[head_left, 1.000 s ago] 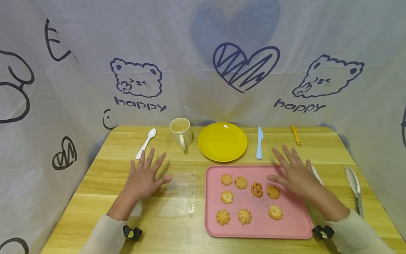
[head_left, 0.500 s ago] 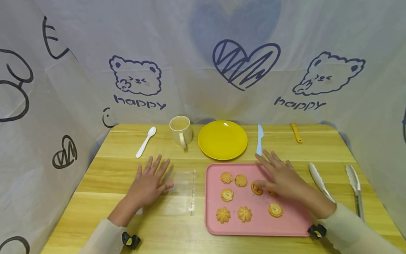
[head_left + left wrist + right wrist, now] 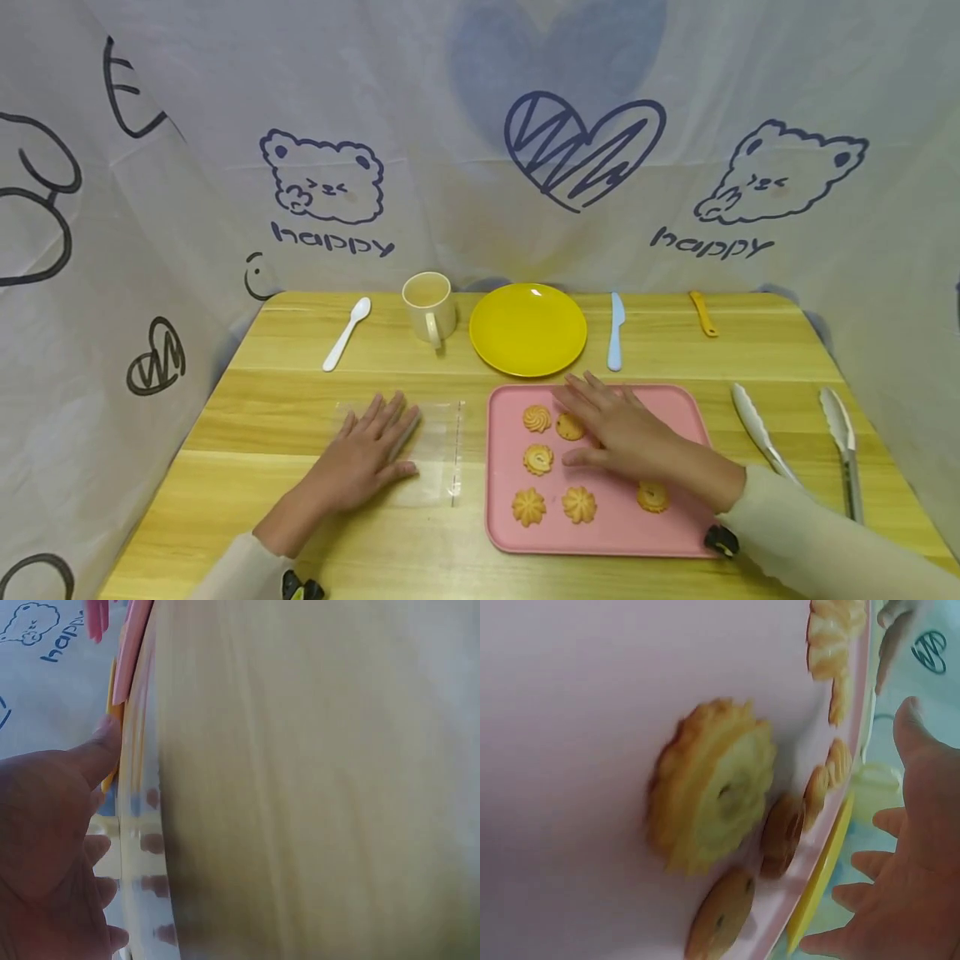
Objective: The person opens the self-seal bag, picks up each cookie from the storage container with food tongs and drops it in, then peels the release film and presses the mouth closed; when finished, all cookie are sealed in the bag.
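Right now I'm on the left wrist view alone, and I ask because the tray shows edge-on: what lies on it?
Observer: Several cookies, as the head view shows.
Operator: Is the right hand gripping one?
Observer: No, the right wrist view shows its fingers spread, holding nothing.
Operator: Anything just right of the plate?
Observer: Yes, in the head view a blue knife lies there.

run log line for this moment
left hand: over clear plastic bag | right hand: above pink tray | cookies: on tray | yellow plate: beyond tray
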Motion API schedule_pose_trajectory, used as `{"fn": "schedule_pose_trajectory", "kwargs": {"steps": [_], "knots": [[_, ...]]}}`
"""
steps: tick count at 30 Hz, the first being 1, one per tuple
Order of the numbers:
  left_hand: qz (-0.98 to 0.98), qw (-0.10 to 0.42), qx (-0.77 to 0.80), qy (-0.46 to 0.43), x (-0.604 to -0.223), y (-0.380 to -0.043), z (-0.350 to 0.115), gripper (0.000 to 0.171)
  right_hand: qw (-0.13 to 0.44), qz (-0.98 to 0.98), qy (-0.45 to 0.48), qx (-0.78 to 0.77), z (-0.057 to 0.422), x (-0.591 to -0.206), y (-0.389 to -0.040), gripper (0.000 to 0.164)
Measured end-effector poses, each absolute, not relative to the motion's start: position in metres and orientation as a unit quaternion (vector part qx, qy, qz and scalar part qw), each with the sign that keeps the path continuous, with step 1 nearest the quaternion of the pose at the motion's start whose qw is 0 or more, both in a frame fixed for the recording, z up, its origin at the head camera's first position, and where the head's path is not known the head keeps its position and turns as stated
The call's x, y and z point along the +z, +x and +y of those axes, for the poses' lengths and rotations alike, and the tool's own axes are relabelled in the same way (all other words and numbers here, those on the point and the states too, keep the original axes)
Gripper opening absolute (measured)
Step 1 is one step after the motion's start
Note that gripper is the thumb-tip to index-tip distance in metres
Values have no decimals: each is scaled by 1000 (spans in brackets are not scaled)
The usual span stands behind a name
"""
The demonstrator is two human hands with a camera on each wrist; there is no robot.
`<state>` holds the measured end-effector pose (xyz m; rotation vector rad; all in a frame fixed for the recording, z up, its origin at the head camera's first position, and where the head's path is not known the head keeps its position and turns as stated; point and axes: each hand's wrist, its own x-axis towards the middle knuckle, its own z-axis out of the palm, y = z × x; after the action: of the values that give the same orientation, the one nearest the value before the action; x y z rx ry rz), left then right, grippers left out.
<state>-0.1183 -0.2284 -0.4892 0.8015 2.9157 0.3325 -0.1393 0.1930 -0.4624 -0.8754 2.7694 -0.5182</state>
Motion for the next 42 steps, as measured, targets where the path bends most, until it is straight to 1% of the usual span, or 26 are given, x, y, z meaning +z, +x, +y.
{"fn": "schedule_pose_trajectory", "kwargs": {"steps": [5, 10, 16, 22, 30, 34, 42], "knots": [[949, 76, 126, 280, -492, -114, -229, 77, 112, 926, -327, -152, 174, -464, -140, 95], [945, 90, 127, 286, -495, -112, -228, 77, 119, 911, -369, -142, 155, -467, -141, 94], [945, 92, 128, 288, -497, -114, -225, 76, 143, 897, -400, -125, 133, -467, -140, 94], [945, 93, 122, 290, -496, -117, -220, 76, 159, 885, -421, -116, 109, -466, -139, 89], [947, 99, 117, 283, -495, -118, -215, 76, 175, 886, -420, -86, 88, -466, -138, 86], [948, 99, 116, 280, -494, -117, -213, 76, 177, 891, -417, -40, 81, -468, -136, 87], [948, 93, 112, 283, -494, -118, -211, 74, 155, 891, -425, 30, 76, -467, -132, 89]]}}
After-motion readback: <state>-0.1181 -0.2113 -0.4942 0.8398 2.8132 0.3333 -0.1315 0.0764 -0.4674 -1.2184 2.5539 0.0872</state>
